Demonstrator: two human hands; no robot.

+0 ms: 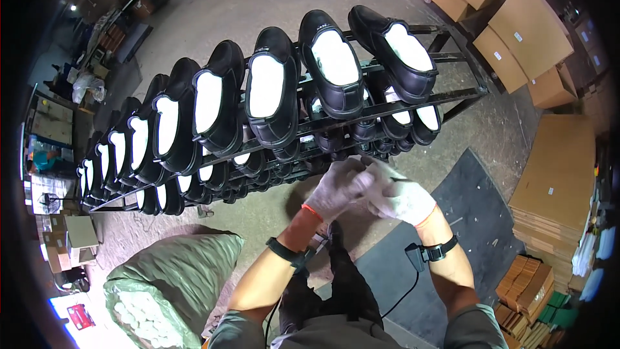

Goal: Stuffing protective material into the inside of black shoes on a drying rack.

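Forearms of mine rise from the lower edge, each with a black strap at the wrist, and a thin black cable hangs from the right one. Both hands wear pale knit gloves with orange cuffs and meet in front of my chest. My left hand (pixel 337 189) is curled, its fingers pressed against my right hand (pixel 403 199), which is also curled. Something small and pale seems pinched between the gloved fingertips, but I cannot tell what it is, or whether either hand truly grasps it. Below the hands my dark trousers and shoe stand on bare concrete, beside a dark floor mat (pixel 478 220) to my right.

At lower left sits an open green sack (pixel 184 265) filled with pale, flat pieces.

Just beyond my hands stands a black metal rack (pixel 452 95) with several tiers, running from the right away to the far left. Black shoes (pixel 274 84) sit in a row on its top rail, toes up, each showing a white insole. More shoes fill the lower tiers.

To the right, flattened brown cardboard (pixel 558 168) lies stacked, with smaller cartons below it. Farther off, at upper right, closed brown boxes (pixel 516 29) are piled together. At far left are shelves and small boxes, too dim to make out.
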